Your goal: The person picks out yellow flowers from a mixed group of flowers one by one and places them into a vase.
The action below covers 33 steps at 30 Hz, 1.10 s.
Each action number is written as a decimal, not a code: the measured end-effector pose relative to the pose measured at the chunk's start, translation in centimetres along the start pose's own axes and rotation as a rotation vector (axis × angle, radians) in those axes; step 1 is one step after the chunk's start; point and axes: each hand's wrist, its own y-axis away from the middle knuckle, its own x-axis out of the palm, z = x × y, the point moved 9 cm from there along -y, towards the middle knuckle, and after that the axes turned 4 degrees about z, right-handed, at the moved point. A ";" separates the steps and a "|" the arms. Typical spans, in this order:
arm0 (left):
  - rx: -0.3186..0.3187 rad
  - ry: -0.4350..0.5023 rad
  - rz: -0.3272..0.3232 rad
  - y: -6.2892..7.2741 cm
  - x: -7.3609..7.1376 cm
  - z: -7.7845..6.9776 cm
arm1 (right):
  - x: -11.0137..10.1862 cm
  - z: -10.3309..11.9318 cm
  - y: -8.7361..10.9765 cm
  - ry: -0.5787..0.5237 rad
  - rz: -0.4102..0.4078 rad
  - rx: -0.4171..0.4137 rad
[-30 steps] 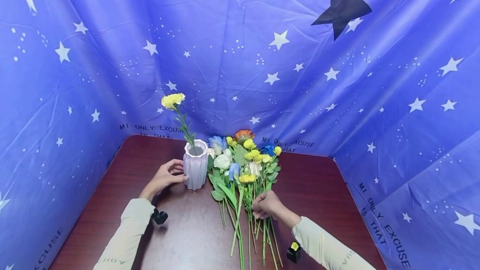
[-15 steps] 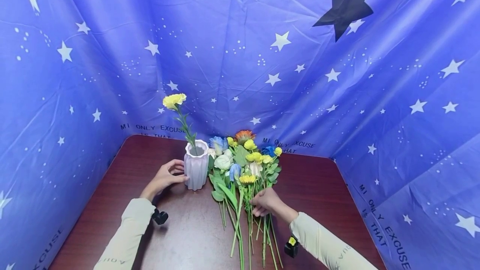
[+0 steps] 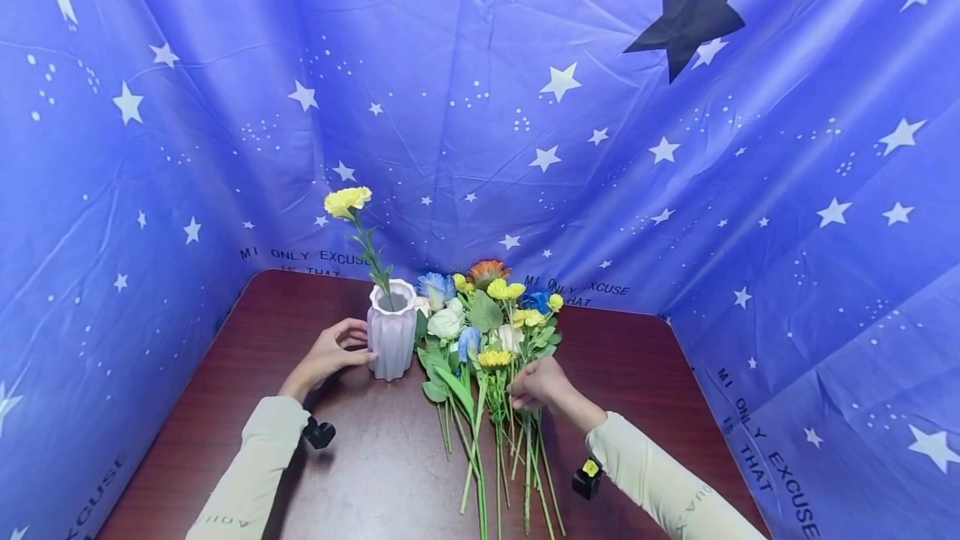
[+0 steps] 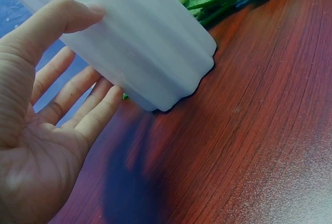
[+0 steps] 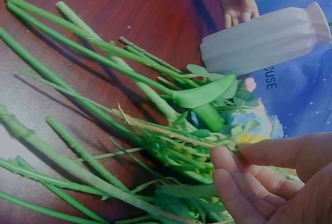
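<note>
A pale lilac fluted vase (image 3: 392, 340) stands upright on the table with one yellow carnation (image 3: 347, 202) in it, leaning left. My left hand (image 3: 333, 352) is at the vase's left side. In the left wrist view its thumb (image 4: 70, 17) lies against the wall and the other fingers reach the far edge, nearly straight. Right of the vase lies a bunch of mixed flowers, with white roses (image 3: 447, 322) and blue blooms (image 3: 469, 344). Over their stems, my right hand (image 3: 542, 386) pinches a thin stem (image 5: 171, 134) with a brownish cut end between thumb and forefinger.
Loose green stems (image 3: 482, 473) point toward the table's front edge. An orange flower (image 3: 487, 272) and yellow blossoms (image 3: 506, 290) lie at the back of the bunch. A blue star-printed cloth (image 3: 450, 107) surrounds the dark red wooden table (image 3: 637, 373) on three sides.
My right hand shifts slightly left, then right and up the bunch. One yellow blossom moves toward the back with it. My left hand and the vase stay in place.
</note>
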 end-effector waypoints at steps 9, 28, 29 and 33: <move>-0.014 -0.007 -0.002 0.0 -0.1 0.0 | -0.9 1.5 0.2 0.015 0.003 -0.021; -0.022 -0.012 0.001 0.1 -0.1 0.0 | -2.9 5.2 -0.1 -0.033 0.083 -0.075; -0.024 -0.012 0.000 0.1 -0.1 0.0 | -3.0 5.4 -0.1 -0.030 0.100 -0.076; -0.022 -0.014 0.000 0.1 -0.1 0.0 | -3.2 6.1 0.1 -0.023 0.166 -0.072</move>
